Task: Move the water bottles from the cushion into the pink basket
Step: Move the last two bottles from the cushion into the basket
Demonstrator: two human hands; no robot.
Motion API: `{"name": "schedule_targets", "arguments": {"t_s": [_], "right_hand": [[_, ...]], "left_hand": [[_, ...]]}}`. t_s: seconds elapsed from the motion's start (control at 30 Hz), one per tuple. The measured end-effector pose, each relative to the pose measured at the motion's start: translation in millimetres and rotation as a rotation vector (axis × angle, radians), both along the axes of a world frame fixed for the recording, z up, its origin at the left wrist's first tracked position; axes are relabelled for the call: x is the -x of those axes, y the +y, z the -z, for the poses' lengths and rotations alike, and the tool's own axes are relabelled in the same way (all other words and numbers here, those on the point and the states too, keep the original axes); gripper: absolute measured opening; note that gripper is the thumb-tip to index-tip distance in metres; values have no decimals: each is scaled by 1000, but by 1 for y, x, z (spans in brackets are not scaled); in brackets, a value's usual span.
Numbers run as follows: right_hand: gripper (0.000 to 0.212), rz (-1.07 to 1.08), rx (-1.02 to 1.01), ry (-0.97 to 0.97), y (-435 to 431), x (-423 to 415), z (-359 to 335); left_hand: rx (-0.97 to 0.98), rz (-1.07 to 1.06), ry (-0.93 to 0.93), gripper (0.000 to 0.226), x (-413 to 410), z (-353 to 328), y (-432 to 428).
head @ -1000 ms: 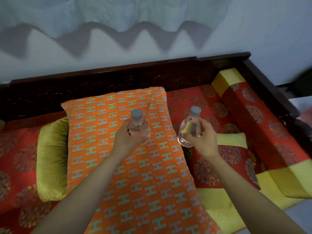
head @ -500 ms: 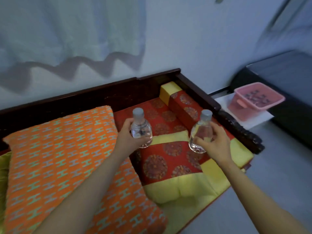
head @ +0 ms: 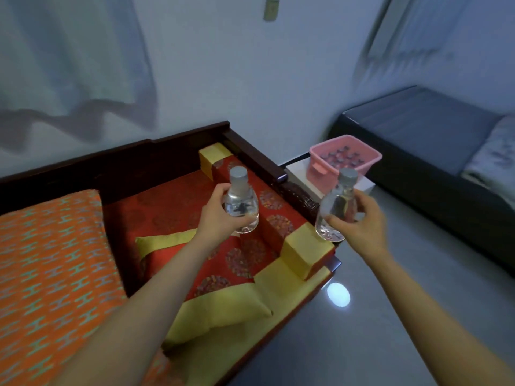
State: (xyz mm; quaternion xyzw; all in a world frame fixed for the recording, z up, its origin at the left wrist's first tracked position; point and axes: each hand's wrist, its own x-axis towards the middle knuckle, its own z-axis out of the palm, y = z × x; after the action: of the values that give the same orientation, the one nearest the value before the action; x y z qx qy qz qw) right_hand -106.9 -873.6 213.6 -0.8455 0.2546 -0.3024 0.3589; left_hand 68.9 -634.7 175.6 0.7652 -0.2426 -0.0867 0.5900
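Clear bottle, left hand [head: 220, 215]: fingers wrapped round the left bottle [head: 241, 208], upright, held above the red seat [head: 167, 207].
Right hand [head: 359, 221]: closed on the right bottle [head: 337, 207], upright, past the seat's edge.
Pink basket [head: 344, 160]: on a white stand [head: 295, 171] beyond the right bottle, apart from it.
Orange cushion [head: 50, 268]: far left.

No readable text anywhere.

The two bottles [head: 242, 203] [head: 335, 208] gripped in the hands carry no legible label, and the orange cushion [head: 53, 263] left of the hands shows only a repeating H-like motif, not lettering.
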Motion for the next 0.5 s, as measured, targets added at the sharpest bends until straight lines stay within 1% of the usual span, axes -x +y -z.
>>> {"name": "schedule_targets", "arguments": {"t_s": [0.17, 0.27, 0.43, 0.5], "right_hand": [[65, 86, -11, 13, -68, 3, 8], [62, 87, -40, 19, -105, -3, 17], [62, 99, -86, 51, -185, -36, 35], [61, 96, -91, 66, -217, -52, 37]], "left_hand": [[-15, 33, -8, 67, -9, -3, -82], [-17, 64, -11, 67, -16, 5, -123], [-40, 111, 21, 66, -45, 28, -213], [-29, 99, 29, 67, -57, 34, -248]]}}
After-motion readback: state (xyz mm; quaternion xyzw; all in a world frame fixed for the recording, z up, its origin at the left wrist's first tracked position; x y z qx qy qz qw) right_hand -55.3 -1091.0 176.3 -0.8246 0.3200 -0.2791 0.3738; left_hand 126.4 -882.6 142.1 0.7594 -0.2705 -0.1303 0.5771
